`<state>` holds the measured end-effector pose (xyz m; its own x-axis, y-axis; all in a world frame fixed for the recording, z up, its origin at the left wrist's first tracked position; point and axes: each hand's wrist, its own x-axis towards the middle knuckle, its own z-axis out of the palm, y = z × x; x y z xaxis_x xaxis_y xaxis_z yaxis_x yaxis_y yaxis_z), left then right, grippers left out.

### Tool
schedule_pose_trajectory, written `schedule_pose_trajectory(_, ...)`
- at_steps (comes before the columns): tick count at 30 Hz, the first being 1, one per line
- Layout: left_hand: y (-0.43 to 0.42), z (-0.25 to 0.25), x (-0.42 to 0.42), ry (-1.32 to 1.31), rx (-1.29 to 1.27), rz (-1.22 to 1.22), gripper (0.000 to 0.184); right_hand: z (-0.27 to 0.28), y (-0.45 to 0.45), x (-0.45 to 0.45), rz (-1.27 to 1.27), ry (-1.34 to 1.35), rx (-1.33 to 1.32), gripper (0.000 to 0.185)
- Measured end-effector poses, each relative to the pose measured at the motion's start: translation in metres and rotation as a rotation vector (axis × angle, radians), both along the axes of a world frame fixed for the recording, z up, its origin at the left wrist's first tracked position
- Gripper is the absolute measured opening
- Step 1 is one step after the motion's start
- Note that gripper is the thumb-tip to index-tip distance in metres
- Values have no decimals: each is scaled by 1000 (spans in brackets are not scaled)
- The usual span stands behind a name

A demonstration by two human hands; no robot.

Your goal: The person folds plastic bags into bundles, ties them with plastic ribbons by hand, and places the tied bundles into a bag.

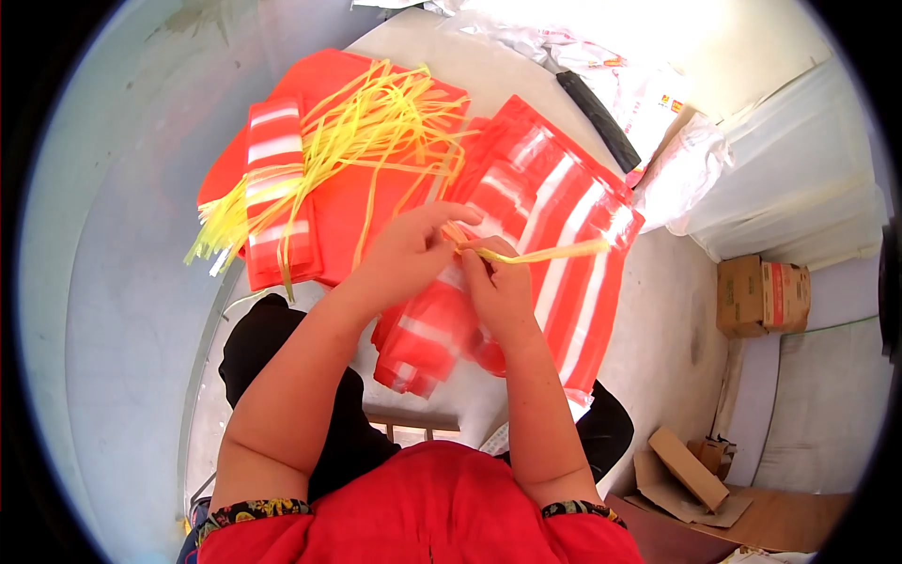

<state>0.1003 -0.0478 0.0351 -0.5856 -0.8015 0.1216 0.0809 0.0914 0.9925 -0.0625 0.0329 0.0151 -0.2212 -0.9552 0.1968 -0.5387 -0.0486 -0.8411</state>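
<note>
Both hands meet at the centre, over the red-and-white striped plastic bags. My left hand is closed near the middle of a yellow strip, its thumb and index finger close to the other hand. My right hand pinches the strip, whose free end points right. Beneath the hands lies a rolled or bunched striped bag. Flat striped bags are stacked to the right. A tangle of yellow strips rests on red bags at the left, partly under a folded striped bundle.
A black bar-like object and crumpled white plastic packaging are at the upper right. One cardboard box stands at the right. Opened cardboard lies at the lower right. My knees are below the bags.
</note>
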Motion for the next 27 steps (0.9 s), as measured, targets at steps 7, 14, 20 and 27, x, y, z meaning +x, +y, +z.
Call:
schedule_pose_trajectory(7,-3,-31,-15,-210,-516,41,33,-1,1,-1,46,-23,-81,16)
schedule_pose_trajectory(14,-2,-20,-13,-254,-230,121,16,-1,2,-4,-88,-444,134,14)
schedule_pose_trajectory(20,-3,-24,-16,-361,-248,108,25,18,1,8,-82,63,1,29)
schedule_pose_trajectory(27,1,-24,-12,-431,-610,119,15,-9,-10,-2,-54,316,-309,31)
